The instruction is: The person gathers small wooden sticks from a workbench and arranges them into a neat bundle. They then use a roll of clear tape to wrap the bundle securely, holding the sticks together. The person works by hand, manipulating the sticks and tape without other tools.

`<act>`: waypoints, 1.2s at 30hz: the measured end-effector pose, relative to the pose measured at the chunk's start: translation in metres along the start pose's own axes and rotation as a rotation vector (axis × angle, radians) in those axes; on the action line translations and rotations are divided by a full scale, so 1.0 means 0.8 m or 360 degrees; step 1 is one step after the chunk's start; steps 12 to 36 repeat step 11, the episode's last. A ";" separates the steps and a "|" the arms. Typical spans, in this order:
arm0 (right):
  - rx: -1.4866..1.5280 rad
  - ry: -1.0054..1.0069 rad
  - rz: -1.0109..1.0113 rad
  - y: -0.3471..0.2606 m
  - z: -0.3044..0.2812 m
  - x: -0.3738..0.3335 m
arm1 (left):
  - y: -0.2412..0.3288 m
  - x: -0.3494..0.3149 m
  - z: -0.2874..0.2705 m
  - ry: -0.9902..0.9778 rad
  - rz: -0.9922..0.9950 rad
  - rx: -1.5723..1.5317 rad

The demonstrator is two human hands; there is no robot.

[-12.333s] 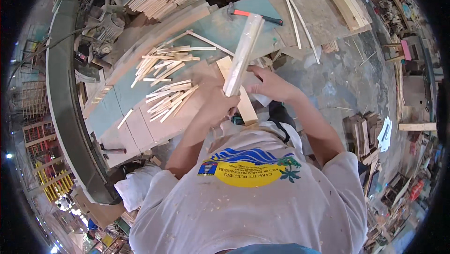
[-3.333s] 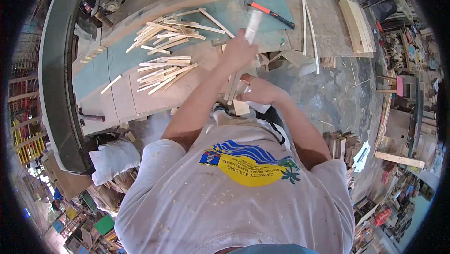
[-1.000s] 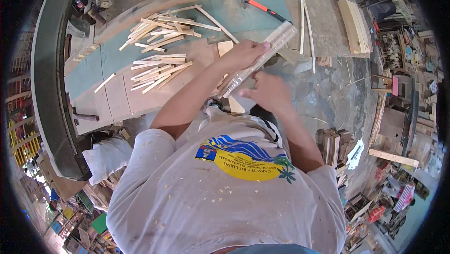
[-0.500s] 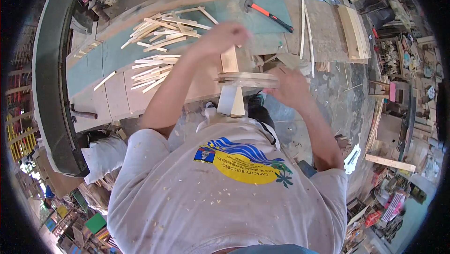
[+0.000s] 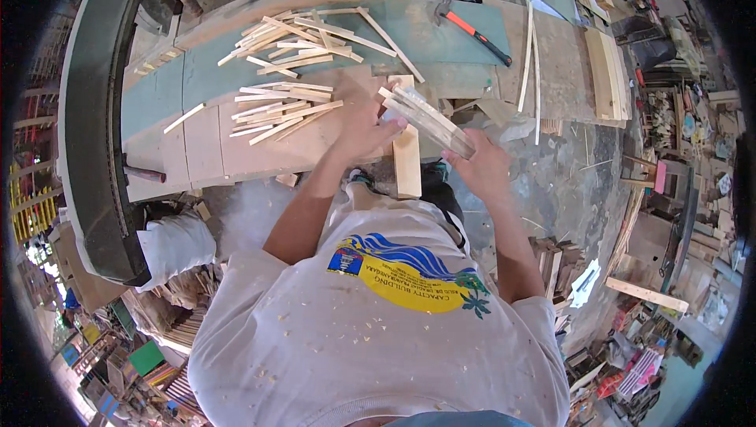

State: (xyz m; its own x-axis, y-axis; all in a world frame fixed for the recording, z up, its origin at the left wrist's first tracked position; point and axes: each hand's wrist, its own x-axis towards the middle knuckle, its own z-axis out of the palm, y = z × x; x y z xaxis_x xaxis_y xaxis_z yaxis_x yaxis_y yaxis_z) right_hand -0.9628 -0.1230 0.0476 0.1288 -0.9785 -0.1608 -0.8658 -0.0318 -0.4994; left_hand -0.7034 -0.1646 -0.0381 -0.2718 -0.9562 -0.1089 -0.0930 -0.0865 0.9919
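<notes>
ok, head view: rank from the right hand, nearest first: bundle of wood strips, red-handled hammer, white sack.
1. bundle of wood strips: held in the right hand.
2. red-handled hammer: up on the green bench top.
3. white sack: far left, below the bench.

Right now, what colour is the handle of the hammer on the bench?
Orange-red with a black grip end, on the hammer; head view.

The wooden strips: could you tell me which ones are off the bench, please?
The bundle of strips gripped between the left hand and right hand. The other strips lie loose in two piles on the bench.
</notes>
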 end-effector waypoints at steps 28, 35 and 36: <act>0.0429 -0.0414 0.0047 -0.015 0.074 0.007 | 0.009 -0.033 0.002 -0.0380 -0.0549 -0.0288; 0.0429 -0.0414 0.0047 -0.015 0.074 0.007 | 0.009 -0.033 0.002 -0.0380 -0.0549 -0.0288; 0.0429 -0.0414 0.0047 -0.015 0.074 0.007 | 0.009 -0.033 0.002 -0.0380 -0.0549 -0.0288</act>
